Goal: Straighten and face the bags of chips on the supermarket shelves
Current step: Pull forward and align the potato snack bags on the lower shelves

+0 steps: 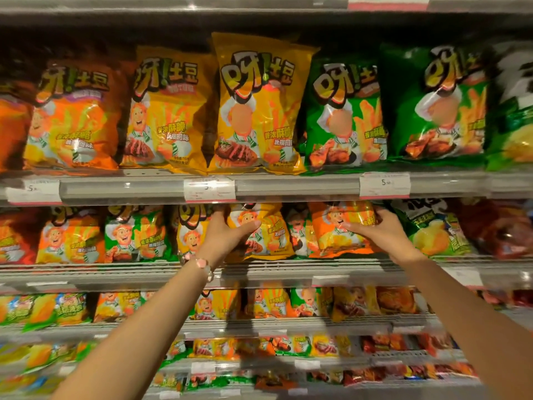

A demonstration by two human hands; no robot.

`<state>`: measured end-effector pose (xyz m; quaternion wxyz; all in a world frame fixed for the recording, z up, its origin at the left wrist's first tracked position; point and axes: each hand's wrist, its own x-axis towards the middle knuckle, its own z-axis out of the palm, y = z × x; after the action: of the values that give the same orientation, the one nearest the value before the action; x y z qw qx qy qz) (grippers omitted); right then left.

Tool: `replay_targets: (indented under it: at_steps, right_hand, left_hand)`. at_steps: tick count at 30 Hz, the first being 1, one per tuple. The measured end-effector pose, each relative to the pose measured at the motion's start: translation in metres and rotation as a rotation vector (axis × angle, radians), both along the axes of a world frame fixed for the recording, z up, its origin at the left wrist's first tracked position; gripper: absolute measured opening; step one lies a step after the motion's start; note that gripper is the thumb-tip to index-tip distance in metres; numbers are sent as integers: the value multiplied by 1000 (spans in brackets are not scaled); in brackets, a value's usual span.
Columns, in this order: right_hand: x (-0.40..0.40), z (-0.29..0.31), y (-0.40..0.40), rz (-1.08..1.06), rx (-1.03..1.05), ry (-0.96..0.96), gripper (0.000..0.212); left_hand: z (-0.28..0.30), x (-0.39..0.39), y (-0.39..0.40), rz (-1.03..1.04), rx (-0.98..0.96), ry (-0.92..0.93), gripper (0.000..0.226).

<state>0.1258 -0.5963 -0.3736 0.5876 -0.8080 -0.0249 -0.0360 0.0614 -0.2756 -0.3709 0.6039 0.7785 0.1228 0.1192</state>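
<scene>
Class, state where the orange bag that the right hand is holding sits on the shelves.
In the head view, the orange bag stands right of centre on the second shelf down, between a yellow bag and a green bag.

yellow bag point(261, 230), orange bag point(341, 229), upright, second shelf

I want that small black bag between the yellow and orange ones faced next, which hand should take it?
Probably the left hand. It holds the yellow bag right beside the black bag; the right hand holds the orange bag at its far edge.
</scene>
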Motion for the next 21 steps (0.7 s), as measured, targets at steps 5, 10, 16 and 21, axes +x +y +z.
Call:
replay_targets:
  at_steps: [5, 10, 16, 21]
  right_hand:
    - [-2, -3, -3, 33, 40, 17, 37]
    - [-14, -14, 10, 47, 158, -11, 37]
    - [-40, -28, 33, 77, 346, -29, 43]
    - [-63, -34, 51, 160, 398, -86, 47]
  left_hand:
    - [-13, 2, -9, 78, 121, -36, 63]
    - [-18, 2, -21, 114, 303, -26, 48]
    - [-14, -7, -29, 240, 551, -151, 59]
    - [-3, -25, -39, 167, 590, -377, 39]
